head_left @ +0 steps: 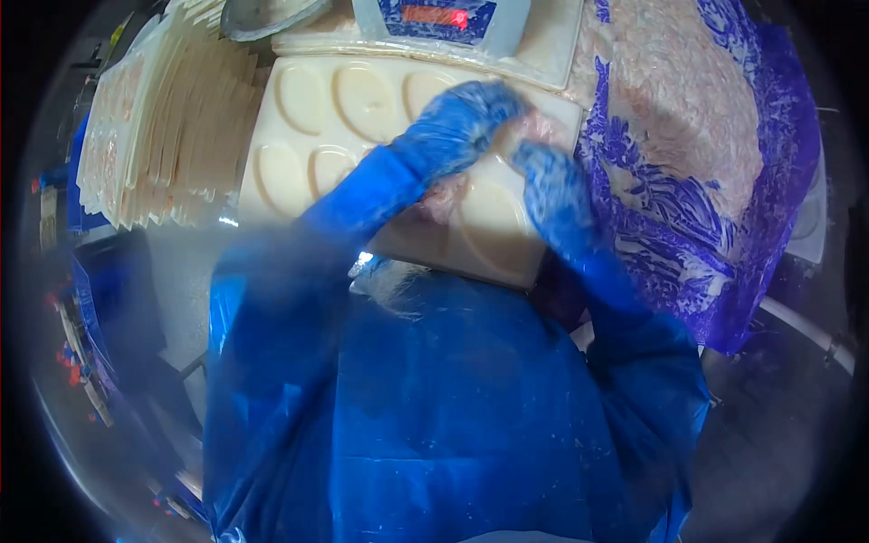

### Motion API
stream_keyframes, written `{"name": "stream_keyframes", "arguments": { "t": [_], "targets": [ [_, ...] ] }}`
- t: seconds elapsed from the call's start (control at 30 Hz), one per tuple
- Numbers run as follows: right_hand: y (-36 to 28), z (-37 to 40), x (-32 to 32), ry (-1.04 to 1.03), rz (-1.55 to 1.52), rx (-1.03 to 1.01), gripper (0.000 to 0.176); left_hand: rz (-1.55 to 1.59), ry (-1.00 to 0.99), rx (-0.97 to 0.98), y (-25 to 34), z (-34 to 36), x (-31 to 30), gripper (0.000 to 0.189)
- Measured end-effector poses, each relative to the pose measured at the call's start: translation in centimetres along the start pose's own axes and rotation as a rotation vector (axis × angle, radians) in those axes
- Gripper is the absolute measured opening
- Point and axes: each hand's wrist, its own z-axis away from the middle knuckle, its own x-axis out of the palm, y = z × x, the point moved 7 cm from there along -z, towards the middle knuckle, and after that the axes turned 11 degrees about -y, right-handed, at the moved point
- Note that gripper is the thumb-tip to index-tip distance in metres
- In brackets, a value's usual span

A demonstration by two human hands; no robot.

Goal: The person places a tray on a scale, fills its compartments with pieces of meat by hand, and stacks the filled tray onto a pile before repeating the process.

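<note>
A cream mould tray point(566, 116) with oval hollows lies in front of me. Both hands wear blue gloves smeared with pale residue. At the tray's upper right, my left hand point(471, 116) is closed with bent fingers against a lump of pale pink minced meat point(540, 129). My right hand point(557, 185) holds the near side of that lump, its fingers curled together. Another bit of pink minced meat point(441, 201) rests in a lower hollow, partly beneath my left forearm. The fingertips are partly hidden and slightly blurred.
A scale with a lit red display point(441, 15) stands behind the tray. At right, a big mass of minced meat point(688, 100) lies on purple plastic film point(706, 262). Stacked pale sheets point(172, 136) stand at left, beside a metal bowl point(272, 18).
</note>
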Motion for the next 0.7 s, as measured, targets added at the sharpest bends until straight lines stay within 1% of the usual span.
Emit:
{"name": "stream_keyframes", "arguments": {
  "t": [0.07,0.1,0.13,0.2,0.23,0.27,0.33,0.37,0.4,0.47,0.5,0.53,0.57,0.6,0.63,0.67,0.7],
  "targets": [
    [-0.5,3.4,-3.4,0.235,-0.495,-0.344,0.035,-0.297,-0.163,0.101,-1.8,-0.5,3.6,0.041],
    [0.5,3.8,-2.8,0.115,-0.608,-0.225,0.036,-0.379,-0.201,0.127,-1.7,-0.4,3.2,0.045],
    [0.9,3.7,-3.1,0.114,-0.614,-0.213,0.036,-0.376,-0.212,0.134,-1.5,-0.3,2.6,0.045],
    [1.8,3.5,-4.5,0.233,-0.499,-0.161,0.039,-0.539,-0.196,0.089,-1.0,0.2,1.8,0.047],
    [1.9,2.6,-4.6,0.178,-0.649,-0.138,0.041,-0.524,-0.131,0.156,-0.6,-0.4,1.1,0.05],
    [2.2,1.3,-3.9,0.187,-0.651,-0.132,0.041,-0.531,-0.134,0.164,-0.9,-0.6,1.4,0.05],
    [1.0,-1.6,-2.1,0.168,-0.161,-0.201,0.037,-0.46,-0.196,0.187,-1.2,-0.6,2.9,0.052],
    [1.5,-3.1,-1.9,0.171,-0.164,-0.2,0.037,-0.501,-0.211,0.113,-0.5,0.3,4.3,0.052],
    [1.9,-4.3,-2.2,0.199,-0.166,-0.207,0.037,-0.517,-0.189,0.163,2.0,1.7,5.4,0.049],
    [3.0,-6.3,-3.4,0.259,-0.165,-0.22,0.037,-0.345,-0.488,0.102,5.9,3.6,7.4,0.045],
    [3.4,-7.1,-4.3,0.288,-0.16,-0.23,0.037,-0.346,-0.492,0.103,6.3,3.0,7.3,0.045],
    [3.7,-7.3,-5.7,0.317,-0.152,-0.242,0.036,0.196,-0.408,0.063,6.2,2.0,6.6,0.039],
    [4.3,-7.9,-5.9,0.161,-0.48,-0.212,0.035,0.737,-0.303,0.02,5.3,1.3,6.0,0.034],
    [2.2,-7.4,-7.4,0.155,-0.475,-0.21,0.035,0.392,-0.128,0.171,3.8,-0.3,4.0,0.026],
    [-0.1,-6.6,-7.3,-0.069,-0.214,0.002,0.033,0.721,-0.099,-0.092,0.5,-0.9,2.7,0.022],
    [-0.6,-5.6,-6.6,-0.289,0.049,0.214,0.032,0.703,0.019,-0.173,-0.5,-1.6,-0.2,0.02],
    [-1.0,-4.6,-4.2,-0.296,0.048,0.217,0.032,0.392,0.161,-0.109,-4.1,-2.3,-2.0,0.02]
  ]
}}
